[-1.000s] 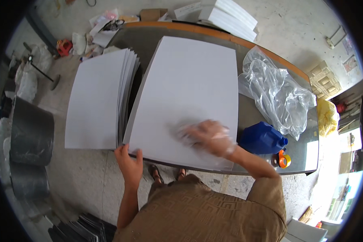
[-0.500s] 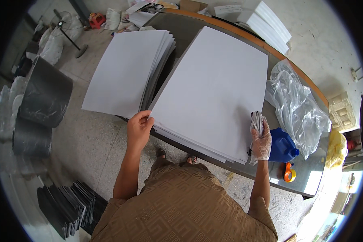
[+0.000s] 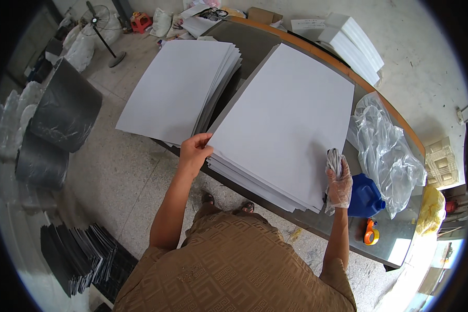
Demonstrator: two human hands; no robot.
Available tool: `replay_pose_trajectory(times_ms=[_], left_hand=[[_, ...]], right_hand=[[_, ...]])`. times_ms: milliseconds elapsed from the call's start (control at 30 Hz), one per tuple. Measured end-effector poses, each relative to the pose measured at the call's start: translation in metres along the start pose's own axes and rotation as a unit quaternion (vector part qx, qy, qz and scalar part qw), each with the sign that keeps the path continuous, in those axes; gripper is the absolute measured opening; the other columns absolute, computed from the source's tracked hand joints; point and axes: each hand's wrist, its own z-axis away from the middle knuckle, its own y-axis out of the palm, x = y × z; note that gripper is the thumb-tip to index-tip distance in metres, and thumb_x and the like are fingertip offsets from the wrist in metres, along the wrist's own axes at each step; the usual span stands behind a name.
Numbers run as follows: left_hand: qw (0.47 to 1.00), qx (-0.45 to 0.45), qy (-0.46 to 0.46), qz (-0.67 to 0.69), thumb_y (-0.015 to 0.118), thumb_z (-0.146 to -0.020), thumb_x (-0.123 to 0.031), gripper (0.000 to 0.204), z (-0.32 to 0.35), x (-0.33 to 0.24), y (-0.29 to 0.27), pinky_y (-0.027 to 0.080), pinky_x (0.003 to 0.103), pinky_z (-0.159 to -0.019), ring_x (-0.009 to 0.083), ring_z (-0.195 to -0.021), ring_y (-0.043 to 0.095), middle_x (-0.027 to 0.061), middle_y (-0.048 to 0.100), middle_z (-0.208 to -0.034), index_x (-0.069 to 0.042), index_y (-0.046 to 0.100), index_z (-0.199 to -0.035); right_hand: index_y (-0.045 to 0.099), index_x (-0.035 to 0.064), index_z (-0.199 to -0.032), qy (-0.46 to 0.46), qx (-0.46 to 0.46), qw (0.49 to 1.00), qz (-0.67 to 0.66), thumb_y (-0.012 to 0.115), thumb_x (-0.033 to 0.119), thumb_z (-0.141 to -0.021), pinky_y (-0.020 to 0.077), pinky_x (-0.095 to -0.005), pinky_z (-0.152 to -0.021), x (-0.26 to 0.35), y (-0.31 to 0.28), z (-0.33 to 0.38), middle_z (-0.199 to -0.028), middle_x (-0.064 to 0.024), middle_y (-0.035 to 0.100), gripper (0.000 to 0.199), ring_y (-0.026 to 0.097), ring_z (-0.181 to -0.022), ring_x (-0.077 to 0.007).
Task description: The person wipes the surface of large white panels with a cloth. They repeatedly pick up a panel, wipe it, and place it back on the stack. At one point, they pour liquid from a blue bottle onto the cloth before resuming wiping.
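Observation:
A stack of large white sheets (image 3: 286, 114) lies in front of me on the dark table. My left hand (image 3: 194, 155) is bare and closed at the stack's near left corner, thumb and fingers pinching the edge of a top sheet. My right hand (image 3: 340, 188), in a clear plastic glove, grips a bunched whitish cloth (image 3: 334, 162) at the near right edge of the same stack. To the left lies a second stack of white sheets (image 3: 171, 88), its right edges fanned unevenly, with a dark gap between the two stacks.
On the table (image 3: 366, 249) to the right are a blue plastic jug (image 3: 365, 195), a tape roll on an orange dispenser (image 3: 370, 235) and crumpled clear plastic (image 3: 387, 151). Black sheets (image 3: 80, 257) stand at lower left. Dark wrapped rolls (image 3: 65, 106) and a fan (image 3: 105, 41) are farther left.
The whole view has shifted slightly, with the table appearing a little lower and to the right. Both hands keep their holds at the stack's near corners.

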Motion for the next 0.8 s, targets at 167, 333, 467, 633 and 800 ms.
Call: replay_pose_trajectory(times_ms=[167,333,467,633,800], left_hand=[[0.993,0.002,0.096,-0.069,0.066,-0.082,0.006,0.032,-0.004,0.001,-0.001,0.050,0.022,-0.068,0.0082,-0.075,0.061,0.0047,0.068,-0.087,0.005,0.068,-0.114],[0.995,0.019,0.083,-0.055,0.067,-0.082,0.006,0.036,-0.008,0.006,-0.002,0.051,0.023,-0.074,0.0099,-0.082,0.062,0.0070,0.069,-0.095,0.006,0.064,-0.118],[0.997,0.041,0.056,0.041,0.066,-0.081,0.009,0.043,-0.011,0.006,0.001,0.051,0.026,-0.085,0.0145,-0.097,0.063,0.0109,0.067,-0.109,0.008,0.058,-0.123],[0.996,0.025,0.025,0.077,0.063,-0.078,0.011,0.043,-0.014,0.016,-0.002,0.049,0.028,-0.091,0.0179,-0.105,0.062,0.0131,0.065,-0.114,0.007,0.059,-0.121],[0.997,0.028,0.055,0.050,0.064,-0.080,0.008,0.039,-0.018,0.009,0.002,0.052,0.028,-0.076,0.0156,-0.088,0.063,0.0124,0.067,-0.106,0.004,0.060,-0.118]], right_hand=[[0.047,-0.0109,-0.136,-0.004,0.001,1.000,0.008,0.080,0.037,-0.082,0.0448,-0.0359,-0.102,0.002,0.002,0.000,-0.126,-0.0246,0.061,0.079,0.060,-0.118,-0.0281],[0.046,-0.0084,-0.138,-0.004,0.009,0.999,0.031,0.078,0.030,-0.084,0.0448,-0.0340,-0.102,0.011,-0.003,0.000,-0.126,-0.0217,0.062,0.073,0.060,-0.117,-0.0253],[0.046,-0.0070,-0.139,0.000,0.006,0.999,0.051,0.076,0.026,-0.087,0.0451,-0.0323,-0.101,0.003,-0.002,-0.004,-0.126,-0.0192,0.063,0.069,0.061,-0.115,-0.0228],[0.047,-0.0071,-0.137,0.022,-0.004,1.000,0.011,0.077,0.029,-0.086,0.0461,-0.0315,-0.099,0.008,0.004,0.002,-0.125,-0.0192,0.064,0.070,0.061,-0.114,-0.0217],[0.049,-0.0086,-0.135,-0.014,-0.004,0.999,0.040,0.078,0.032,-0.085,0.0472,-0.0345,-0.099,0.004,0.002,0.002,-0.124,-0.0224,0.064,0.070,0.062,-0.114,-0.0271]])
